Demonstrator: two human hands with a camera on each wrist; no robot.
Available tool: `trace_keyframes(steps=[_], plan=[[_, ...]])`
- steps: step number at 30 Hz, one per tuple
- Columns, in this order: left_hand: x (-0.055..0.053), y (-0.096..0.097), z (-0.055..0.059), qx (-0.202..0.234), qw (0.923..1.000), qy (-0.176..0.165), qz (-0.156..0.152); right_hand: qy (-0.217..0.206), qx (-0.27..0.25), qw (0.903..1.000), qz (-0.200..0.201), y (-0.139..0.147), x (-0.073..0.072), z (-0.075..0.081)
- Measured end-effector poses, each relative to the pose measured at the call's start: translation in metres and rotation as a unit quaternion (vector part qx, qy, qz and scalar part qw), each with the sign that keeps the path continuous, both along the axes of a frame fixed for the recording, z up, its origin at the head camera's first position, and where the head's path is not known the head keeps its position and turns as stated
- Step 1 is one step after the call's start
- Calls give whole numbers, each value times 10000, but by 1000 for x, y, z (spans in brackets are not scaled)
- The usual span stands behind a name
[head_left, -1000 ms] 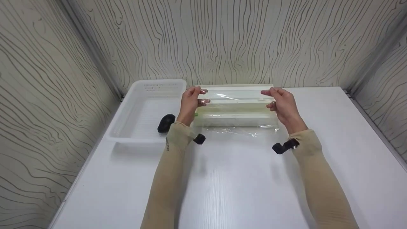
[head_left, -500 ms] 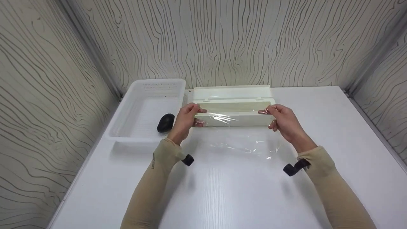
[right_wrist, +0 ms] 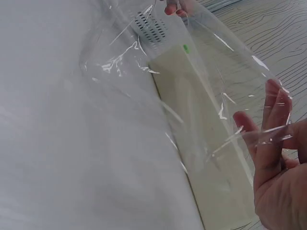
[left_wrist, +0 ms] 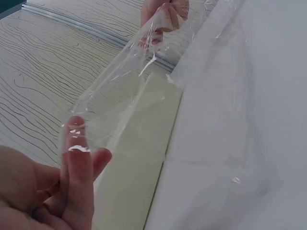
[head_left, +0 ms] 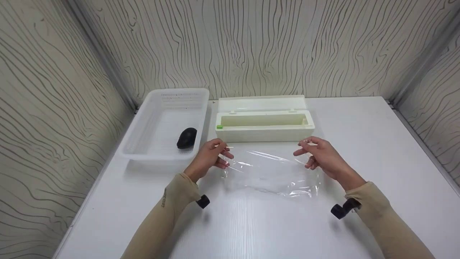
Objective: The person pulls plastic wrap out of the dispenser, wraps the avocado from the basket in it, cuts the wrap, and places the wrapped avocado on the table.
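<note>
A sheet of clear plastic wrap [head_left: 266,172] is stretched between both hands, just in front of a long cream wrap box. My left hand [head_left: 209,158] pinches its left corner between thumb and fingers. The right corner is pinched by my right hand [head_left: 321,156]. In the left wrist view the film [left_wrist: 206,110] drapes from the fingers down toward the white table. The cream dispenser box [head_left: 265,135] stands behind the sheet with its lid [head_left: 262,104] raised at the back and a green slider [head_left: 219,127] at its left end. Through the film, the right wrist view shows the box's front wall [right_wrist: 192,124].
A white plastic basket [head_left: 138,157] stands left of the box, near my left forearm. Inside it, at its right side, lies a dark oval object [head_left: 187,138]. Wood-patterned walls [head_left: 258,50] enclose the white table [head_left: 251,230] at the back and sides.
Both hands have come toward me and down, carrying the plastic wrap from above the box to in front of it. The open box is now uncovered; the basket has stayed put.
</note>
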State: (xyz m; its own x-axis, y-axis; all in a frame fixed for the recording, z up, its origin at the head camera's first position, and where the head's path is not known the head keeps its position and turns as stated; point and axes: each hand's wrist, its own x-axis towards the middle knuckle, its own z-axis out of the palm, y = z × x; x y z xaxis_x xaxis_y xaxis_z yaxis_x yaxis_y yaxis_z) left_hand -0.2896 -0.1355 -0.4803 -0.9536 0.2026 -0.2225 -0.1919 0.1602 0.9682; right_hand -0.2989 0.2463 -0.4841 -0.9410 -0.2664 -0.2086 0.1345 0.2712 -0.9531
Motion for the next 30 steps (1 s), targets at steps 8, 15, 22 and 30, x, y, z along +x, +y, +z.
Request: trace_keyframes(steps=[8,15,22,30], plan=[[5,-5,-9,-357,9988,-218,-234,-178,85,9996,182,4,7,-15],[3,-6,-16,-779,9959,-322,-314,-252,203,9988,380,6,6,-25],[1,-7,-20,-1000,9934,-306,-462,-335,243,9977,533,6,4,-33],[0,-12,-21,-2009,9789,-26,-360,-152,902,9939,613,13,-3,-26]])
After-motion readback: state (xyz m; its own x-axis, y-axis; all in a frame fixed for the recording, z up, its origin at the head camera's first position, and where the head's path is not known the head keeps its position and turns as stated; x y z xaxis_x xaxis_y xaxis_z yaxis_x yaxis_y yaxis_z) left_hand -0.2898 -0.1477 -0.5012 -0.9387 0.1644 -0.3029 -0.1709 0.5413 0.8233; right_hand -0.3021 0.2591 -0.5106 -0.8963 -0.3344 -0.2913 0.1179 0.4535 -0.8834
